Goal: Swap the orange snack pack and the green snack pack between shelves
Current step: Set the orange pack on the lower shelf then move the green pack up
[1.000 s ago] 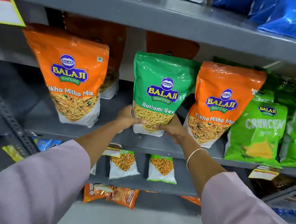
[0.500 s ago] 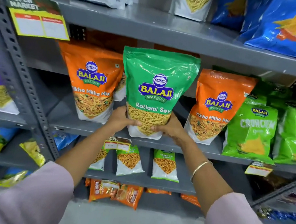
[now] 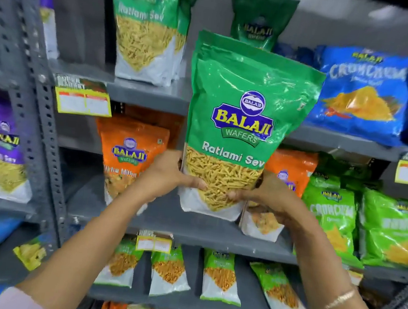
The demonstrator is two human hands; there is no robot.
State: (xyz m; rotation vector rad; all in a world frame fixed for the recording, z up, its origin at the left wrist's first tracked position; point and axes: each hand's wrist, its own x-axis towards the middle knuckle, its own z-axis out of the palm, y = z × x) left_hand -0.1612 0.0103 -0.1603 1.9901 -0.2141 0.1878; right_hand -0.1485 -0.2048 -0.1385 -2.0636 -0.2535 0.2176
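Hands: your left hand (image 3: 166,175) and right hand (image 3: 264,198) clasp the Ratlami Sev pack (image 3: 243,123) low down
Risk: its tall top may tip, or knock the upper shelf edge (image 3: 153,96) above your hands

Pale pink sleeve (image 3: 20,298) on left arm; thin gold bangle (image 3: 338,300) on right wrist.

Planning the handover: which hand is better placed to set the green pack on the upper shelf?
Likely the left hand: the shelf gap sits up-left of the green pack. The right hand grips its other side.

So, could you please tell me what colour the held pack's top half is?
Green, on the Ratlami Sev pack, seen clearly in the head view.
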